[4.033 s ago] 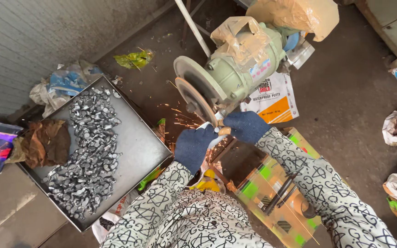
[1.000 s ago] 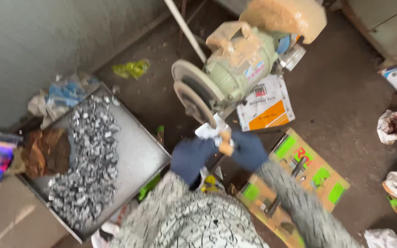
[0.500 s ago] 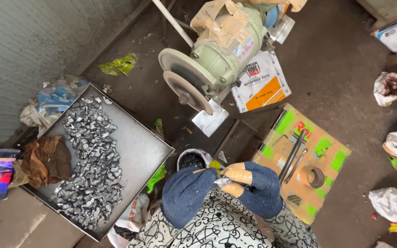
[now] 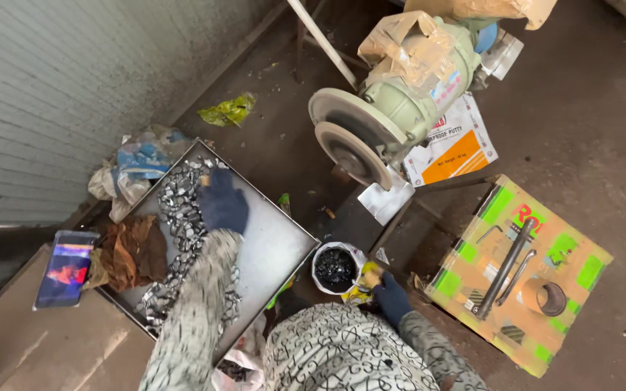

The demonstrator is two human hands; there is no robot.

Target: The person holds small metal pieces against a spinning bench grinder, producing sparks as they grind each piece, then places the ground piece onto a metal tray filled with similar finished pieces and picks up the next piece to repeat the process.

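Nearest, the gloved right hand [image 4: 391,298] pinches a small yellowish piece [image 4: 371,276] beside a round white cup [image 4: 335,267] of dark bits. The gloved left hand [image 4: 222,204] rests, fingers curled, on shiny metal scraps [image 4: 182,217] heaped along the square steel tray's [image 4: 277,242] left edge. Beyond stands a pale-green grinder [image 4: 393,94].

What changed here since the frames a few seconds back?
Both hands have left the grinding wheel. The left hand has gone out to the metal pieces in the tray; the right hand has dropped beside the small pot, holding something yellowish. Grinder, tray and cardboard stayed put.
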